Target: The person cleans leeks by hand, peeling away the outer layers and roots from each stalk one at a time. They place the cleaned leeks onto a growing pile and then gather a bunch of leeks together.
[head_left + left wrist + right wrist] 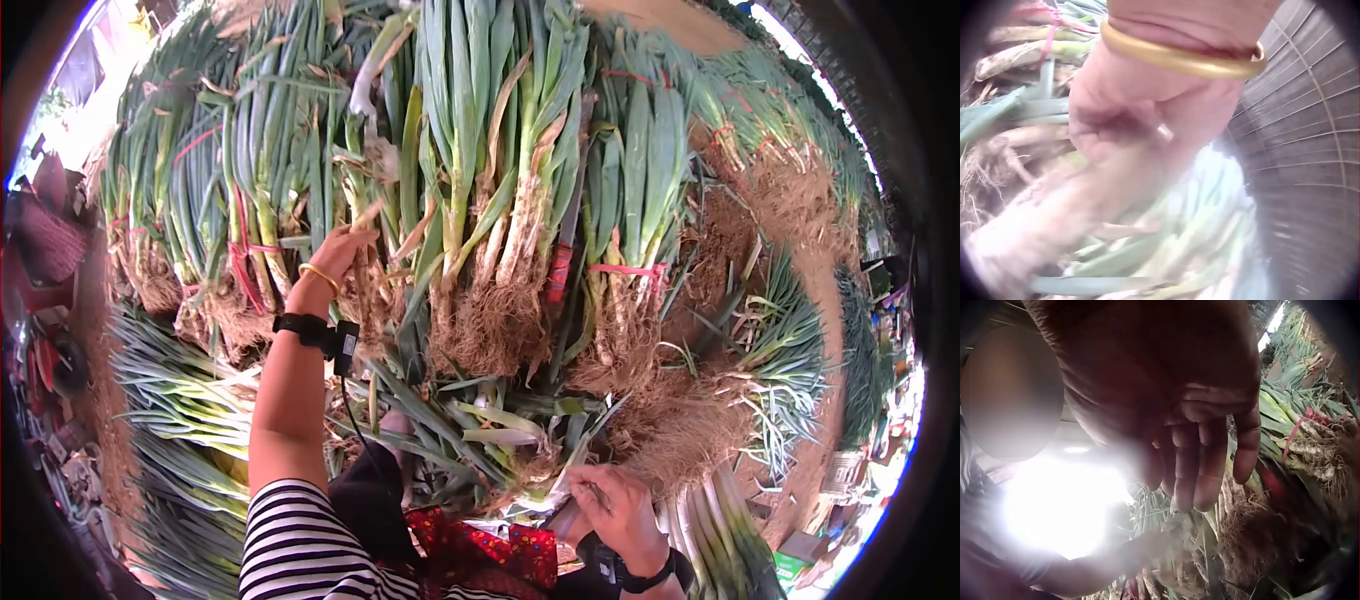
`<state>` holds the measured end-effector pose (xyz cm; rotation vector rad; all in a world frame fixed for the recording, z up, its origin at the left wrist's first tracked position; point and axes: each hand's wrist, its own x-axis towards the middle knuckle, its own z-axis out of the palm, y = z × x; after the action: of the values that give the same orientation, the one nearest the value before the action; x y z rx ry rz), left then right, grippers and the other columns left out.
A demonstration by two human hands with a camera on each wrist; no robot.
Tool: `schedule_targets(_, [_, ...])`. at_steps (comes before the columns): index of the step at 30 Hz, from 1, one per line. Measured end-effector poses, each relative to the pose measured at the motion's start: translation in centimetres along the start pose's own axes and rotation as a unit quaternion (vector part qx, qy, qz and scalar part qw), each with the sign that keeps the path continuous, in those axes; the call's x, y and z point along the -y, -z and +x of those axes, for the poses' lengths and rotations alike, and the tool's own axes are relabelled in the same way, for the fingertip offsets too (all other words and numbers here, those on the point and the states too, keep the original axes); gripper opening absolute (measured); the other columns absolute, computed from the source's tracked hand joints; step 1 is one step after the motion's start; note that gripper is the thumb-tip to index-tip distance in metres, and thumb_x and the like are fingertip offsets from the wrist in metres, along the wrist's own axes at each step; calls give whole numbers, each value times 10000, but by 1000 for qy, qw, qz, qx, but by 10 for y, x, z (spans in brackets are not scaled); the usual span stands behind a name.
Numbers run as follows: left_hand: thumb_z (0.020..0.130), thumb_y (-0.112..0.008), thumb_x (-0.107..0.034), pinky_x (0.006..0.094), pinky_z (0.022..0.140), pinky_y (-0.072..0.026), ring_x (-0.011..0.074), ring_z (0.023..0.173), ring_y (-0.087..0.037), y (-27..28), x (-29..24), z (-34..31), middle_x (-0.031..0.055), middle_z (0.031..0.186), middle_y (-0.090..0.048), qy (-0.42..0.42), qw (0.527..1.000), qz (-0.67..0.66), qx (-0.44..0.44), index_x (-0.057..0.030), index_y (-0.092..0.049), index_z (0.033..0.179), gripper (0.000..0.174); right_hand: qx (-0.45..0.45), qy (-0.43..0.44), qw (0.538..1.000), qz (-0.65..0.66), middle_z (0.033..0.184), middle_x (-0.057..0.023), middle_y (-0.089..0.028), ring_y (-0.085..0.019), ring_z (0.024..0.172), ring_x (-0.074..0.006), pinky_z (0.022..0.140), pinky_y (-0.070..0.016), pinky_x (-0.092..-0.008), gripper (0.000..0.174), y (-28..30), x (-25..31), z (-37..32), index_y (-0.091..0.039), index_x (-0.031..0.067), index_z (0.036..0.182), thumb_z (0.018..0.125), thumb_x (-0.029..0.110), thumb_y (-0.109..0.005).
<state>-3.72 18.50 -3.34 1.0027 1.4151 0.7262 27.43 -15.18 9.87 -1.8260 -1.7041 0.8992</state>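
Observation:
My left hand (343,258) grips the pale lower stalks of some green onions (368,312), their leaves reaching up and away. In the left wrist view its fingers curl round a thick, blurred, earthy stalk part (1047,215). A gold bangle (1172,57) circles that wrist. Beside it stands a big bunch of green onions (520,235) with matted brown roots. My right hand (612,505) is held low at the front, above a pile of peeled white stalks (715,530). Its fingers (1210,465) hang loosely bent, with nothing between them.
Bunches tied with red string (628,268) line the back on both sides. Trimmed leaves (500,435) lie in front of my body. More onions (185,390) are heaped at the left, and a loose root pile (680,430) lies at the right.

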Motion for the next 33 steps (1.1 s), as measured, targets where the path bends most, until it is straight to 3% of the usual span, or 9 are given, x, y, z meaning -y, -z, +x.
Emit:
schedule_targets(5, [869,-586,-206,271,559,-516,156,619,-599,-34,-83,-114,70,691,-598,39,997,-57,31,-27,-565,864,180,-26,65,998,-5,839,-108,-635,-617,761,-276,697,-490,-365,201,4,2,-18,-581,29,992,827,142,-591])
schedule_targets(11, [866,-600,-241,324,649,-548,202,722,-635,-102,-28,-243,111,890,-647,110,963,-145,197,-22,-543,954,243,-76,30,968,238,929,-111,-643,-635,870,-198,746,-500,-309,312,-9,8,-31,-535,35,1131,874,205,-583])
schedule_targets(19, [794,-705,-276,256,726,-460,134,869,-563,-136,75,-327,76,964,-602,-101,933,51,341,2,-502,1183,519,15,-41,988,147,1102,-128,-565,-545,999,-182,852,-433,-295,482,-85,-8,-87,-395,-24,1255,877,211,-582])
schedule_targets(21, [685,-792,-298,333,912,-410,231,1072,-503,-108,62,-332,146,1129,-541,-107,945,111,289,3,-440,1257,736,-8,17,974,227,1048,-226,-584,-590,941,-290,816,-444,-358,574,-70,5,-113,-347,-40,1284,852,240,-601])
schedule_targets(22, [581,-842,-276,402,963,-372,299,1178,-427,-95,100,-294,190,1201,-495,-380,876,270,123,-49,-413,1291,860,-21,42,964,260,1039,-213,-587,-579,931,-260,829,-436,-342,529,-64,16,-126,-374,-47,1272,870,226,-584])
schedule_targets(24, [525,-831,-369,555,1009,-247,452,1276,-241,-79,59,-329,229,1413,-223,-261,829,457,-188,-135,-420,1288,898,-16,61,966,249,1057,-215,-580,-574,944,-252,838,-432,-338,537,-49,38,-153,-364,-48,1280,873,227,-583])
schedule_targets(27, [797,-655,-284,436,946,-396,323,1186,-438,-69,42,-340,171,1303,-435,-233,970,70,22,-83,-412,1286,583,86,26,987,132,1166,-262,-515,-566,1024,-299,885,-422,-356,622,-2,89,-178,-329,-27,1322,856,282,-601])
schedule_targets(29, [864,-585,-244,372,928,-431,262,1071,-542,-76,80,-296,139,1175,-548,-25,833,-414,366,-46,-436,1259,466,110,61,991,36,1170,-266,-519,-560,1052,-329,873,-438,-372,654,19,105,-179,-320,-6,1339,845,321,-597])
schedule_targets(33, [901,-510,-278,372,907,-457,259,1031,-565,-103,1,-359,126,1098,-587,-95,740,-582,325,-20,-526,1141,353,114,57,981,-143,1065,-212,-600,-601,986,-302,813,-470,-357,608,43,102,-170,-377,77,1331,817,292,-619])
